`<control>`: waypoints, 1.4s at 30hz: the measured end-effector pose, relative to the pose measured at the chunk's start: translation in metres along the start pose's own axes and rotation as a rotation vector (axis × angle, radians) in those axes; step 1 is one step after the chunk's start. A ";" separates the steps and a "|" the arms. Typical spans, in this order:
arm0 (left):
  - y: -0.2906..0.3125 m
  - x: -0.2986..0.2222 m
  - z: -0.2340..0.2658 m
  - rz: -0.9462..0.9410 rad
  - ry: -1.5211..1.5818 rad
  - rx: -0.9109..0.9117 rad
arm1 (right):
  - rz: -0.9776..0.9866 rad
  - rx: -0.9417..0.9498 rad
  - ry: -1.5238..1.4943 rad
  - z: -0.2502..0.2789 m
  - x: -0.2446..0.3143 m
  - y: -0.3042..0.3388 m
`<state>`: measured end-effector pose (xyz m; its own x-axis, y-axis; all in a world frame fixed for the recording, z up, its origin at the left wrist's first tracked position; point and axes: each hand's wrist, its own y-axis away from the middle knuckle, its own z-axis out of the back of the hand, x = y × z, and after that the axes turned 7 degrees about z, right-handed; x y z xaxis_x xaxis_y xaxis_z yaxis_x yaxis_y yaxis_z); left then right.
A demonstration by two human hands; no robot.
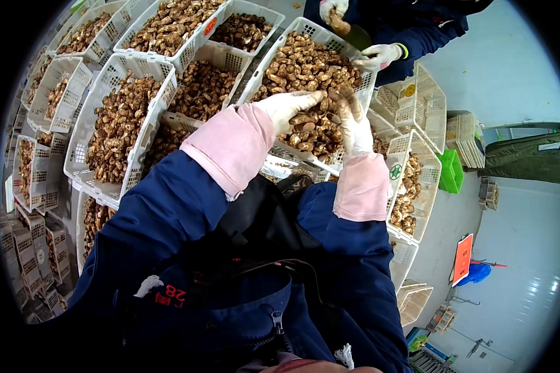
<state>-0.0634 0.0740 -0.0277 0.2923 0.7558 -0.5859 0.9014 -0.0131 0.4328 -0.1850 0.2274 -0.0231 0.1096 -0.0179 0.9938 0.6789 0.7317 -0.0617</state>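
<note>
A white plastic crate [249, 84] full of brown-and-cream mushrooms [302, 62] stands in front of me, and both my hands are over its near end. My left hand [286, 109], in a white glove, reaches in from the left with its fingers stretched to the right and the thumb lower. It is by the mushrooms, with none plainly held. Opposite it, my right hand [354, 127] points away from me, its gloved fingers extended and stained brown at the tips. Mushrooms lie between and below the hands; some are hidden by them.
Across the crate, a co-worker's gloved hand [335, 15] holds a long mushroom; the other gloved hand [379, 56] is at the rim. More mushroom crates [121, 124] crowd the left, and another crate [410, 186] stands near my right forearm. Further right is a green basket [452, 172].
</note>
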 end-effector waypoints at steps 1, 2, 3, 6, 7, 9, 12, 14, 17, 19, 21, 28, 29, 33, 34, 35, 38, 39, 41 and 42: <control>-0.004 0.004 0.005 -0.030 0.001 0.003 | -0.013 0.025 0.029 0.000 0.004 -0.001; -0.007 0.005 0.009 -0.043 -0.013 0.002 | 0.074 0.024 -0.096 -0.002 -0.006 -0.003; -0.011 0.005 0.013 -0.056 -0.027 0.001 | 0.072 0.003 -0.135 -0.001 -0.015 -0.003; -0.009 -0.001 0.009 -0.063 0.016 -0.087 | 0.078 -0.129 -0.038 0.005 -0.019 -0.007; -0.008 -0.001 0.013 -0.094 -0.021 -0.086 | 0.090 -0.165 0.158 0.010 -0.027 -0.008; -0.011 -0.002 -0.001 -0.161 0.016 -0.069 | 0.077 -0.158 0.573 0.065 -0.091 -0.020; 0.001 -0.007 0.014 -0.278 0.074 -0.133 | -0.446 0.108 1.147 0.026 -0.064 -0.018; 0.002 -0.009 0.000 -0.250 0.120 -0.153 | -0.559 0.283 1.346 0.038 -0.104 -0.019; 0.006 -0.011 0.009 -0.246 0.149 -0.142 | -0.727 0.470 1.389 -0.002 -0.101 -0.029; 0.007 -0.012 0.006 -0.230 0.159 -0.128 | -0.707 0.455 1.384 0.004 -0.104 -0.033; 0.006 -0.013 0.005 -0.213 0.164 -0.131 | -0.724 0.493 1.434 0.005 -0.103 -0.033; -0.010 -0.004 0.016 -0.228 -0.030 -0.225 | 0.081 -0.135 0.308 -0.017 -0.017 -0.009; -0.010 -0.004 0.012 -0.194 -0.094 -0.229 | 0.098 -0.154 0.013 -0.031 0.000 -0.002; -0.002 -0.002 0.006 -0.122 -0.025 -0.119 | 0.131 -0.176 0.030 -0.030 -0.007 -0.005; -0.001 -0.003 0.004 -0.139 0.158 -0.069 | 0.144 -0.219 0.110 -0.027 0.000 -0.006; 0.001 -0.005 0.002 -0.097 0.172 -0.151 | 0.156 -0.263 0.190 -0.025 0.005 -0.006; 0.008 -0.006 -0.002 -0.150 0.278 -0.080 | 0.203 -0.226 -0.054 -0.032 0.019 0.002; 0.000 -0.003 0.006 -0.140 0.309 -0.061 | 0.223 -0.176 -0.027 -0.037 0.024 0.003; 0.001 -0.003 0.001 -0.107 0.329 -0.011 | 0.147 -0.021 0.050 -0.042 0.027 0.008; 0.003 -0.002 -0.001 -0.093 0.320 0.006 | 0.119 0.056 0.047 -0.042 0.023 0.009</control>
<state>-0.0612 0.0731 -0.0245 0.0942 0.9211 -0.3779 0.9219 0.0626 0.3824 -0.1454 0.2051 -0.0050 0.2220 0.0399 0.9742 0.6174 0.7675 -0.1721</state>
